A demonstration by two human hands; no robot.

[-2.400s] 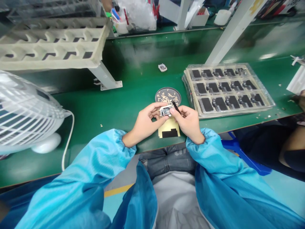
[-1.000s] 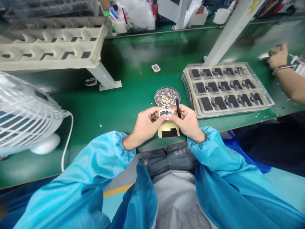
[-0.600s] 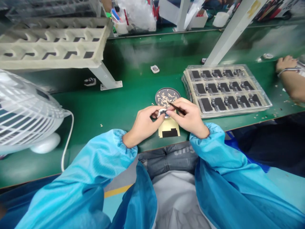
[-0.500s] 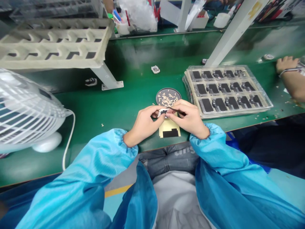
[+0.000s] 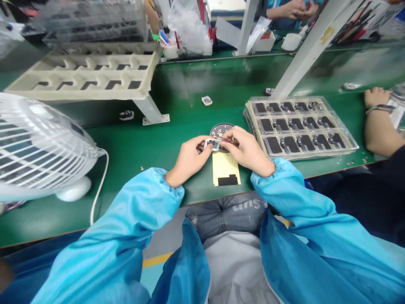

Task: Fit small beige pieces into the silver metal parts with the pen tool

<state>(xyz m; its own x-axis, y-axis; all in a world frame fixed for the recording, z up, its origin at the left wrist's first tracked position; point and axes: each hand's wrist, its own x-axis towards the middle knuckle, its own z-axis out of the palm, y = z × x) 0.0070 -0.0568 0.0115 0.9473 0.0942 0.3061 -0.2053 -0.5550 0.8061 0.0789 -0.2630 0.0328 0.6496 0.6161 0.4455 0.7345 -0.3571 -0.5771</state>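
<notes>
In my left hand (image 5: pixel 191 157), thumb and fingers pinch a small white-rimmed part (image 5: pixel 215 145) with a dark, shiny middle. My right hand (image 5: pixel 245 148) is closed at that part's right edge, with dark slim tweezers (image 5: pixel 234 140) partly hidden among its fingers. Just beyond the hands a round, perforated dark dish (image 5: pixel 224 126) bears many tiny beige pieces; the fingers cover its near side. Below the hands lies a yellow backing sheet (image 5: pixel 223 168) with a black sticker strip (image 5: pixel 228 180) at its near end.
A white fan (image 5: pixel 41 147) stands left, its cable on the green bench (image 5: pixel 152 152). Stacked trays (image 5: pixel 303 126) of dark parts lie right, near a slanted post (image 5: pixel 303 55). A raised tray (image 5: pixel 82 80) is at upper left. A co-worker's forearm (image 5: pixel 378 126) rests far right.
The view has shifted slightly. The white-rimmed part is turned flatter, with more of its middle showing. My right hand has turned, so the dark tweezers show less.
</notes>
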